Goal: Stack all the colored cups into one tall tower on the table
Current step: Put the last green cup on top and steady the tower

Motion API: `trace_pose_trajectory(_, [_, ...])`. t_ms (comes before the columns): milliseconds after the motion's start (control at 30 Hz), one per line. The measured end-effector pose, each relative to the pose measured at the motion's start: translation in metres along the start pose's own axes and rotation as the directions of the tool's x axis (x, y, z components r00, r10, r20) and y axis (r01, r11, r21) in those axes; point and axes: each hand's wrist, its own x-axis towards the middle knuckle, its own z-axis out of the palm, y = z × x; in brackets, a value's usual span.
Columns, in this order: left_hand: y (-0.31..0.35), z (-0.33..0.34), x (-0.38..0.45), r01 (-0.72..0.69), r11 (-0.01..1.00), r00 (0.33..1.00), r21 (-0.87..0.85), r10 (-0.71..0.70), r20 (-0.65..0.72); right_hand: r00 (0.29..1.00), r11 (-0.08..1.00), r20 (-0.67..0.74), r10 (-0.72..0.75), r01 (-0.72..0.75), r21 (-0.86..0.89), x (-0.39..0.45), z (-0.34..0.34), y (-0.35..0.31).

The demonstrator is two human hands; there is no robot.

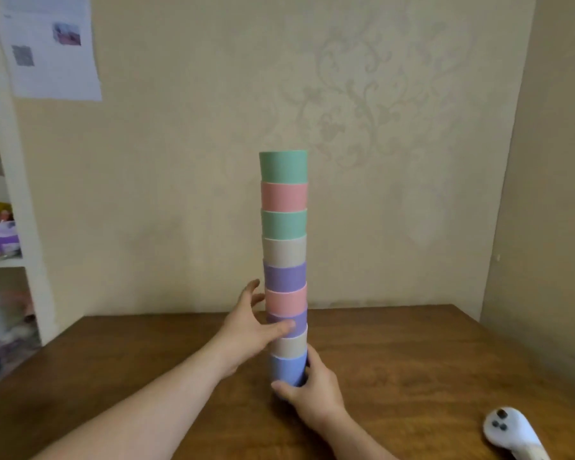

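Observation:
A tall tower of nested colored cups (284,254) rises upright from the middle of the brown wooden table (412,360). Its top cup is green (283,166), with pink, green, beige, purple, pink, purple and beige ones below, and a blue cup (287,370) at the base. My left hand (251,330) presses against the tower's left side, thumb across the lower purple cup, fingers spread behind. My right hand (311,390) wraps around the blue bottom cup from the right and front.
A white handheld controller (512,433) lies near the table's front right corner. A patterned beige wall stands close behind the table. White shelves with clutter (4,240) are at the left, with a paper sheet (50,44) pinned above.

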Motion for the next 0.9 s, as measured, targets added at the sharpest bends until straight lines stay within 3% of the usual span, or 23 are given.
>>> trace_pose_trajectory(167, [-0.087,0.026,-0.014,0.182,0.983,0.982,0.014,-0.182,0.044,1.0,0.992,0.018,0.006,-0.004,-0.124,0.022,0.0,-0.007])
trace_pose_trajectory(433, [-0.105,0.029,0.053,0.188,0.973,0.98,0.133,-0.177,-0.089,0.997,0.879,-0.007,-0.071,0.059,-0.474,0.083,0.009,-0.005])
trace_pose_trajectory(733, [-0.123,0.033,0.095,0.164,0.976,0.984,0.141,-0.152,-0.095,0.997,0.919,0.023,-0.068,0.072,-0.387,0.127,0.007,0.017])
trace_pose_trajectory(833, [-0.123,0.028,0.092,0.139,0.985,0.99,0.105,-0.138,-0.011,0.994,0.935,0.103,-0.043,0.076,-0.346,0.123,0.0,0.018])
trace_pose_trajectory(900, [-0.123,0.02,0.084,0.133,0.984,0.99,0.116,-0.138,0.038,0.989,0.91,0.147,-0.017,0.077,-0.407,0.117,-0.009,0.02])
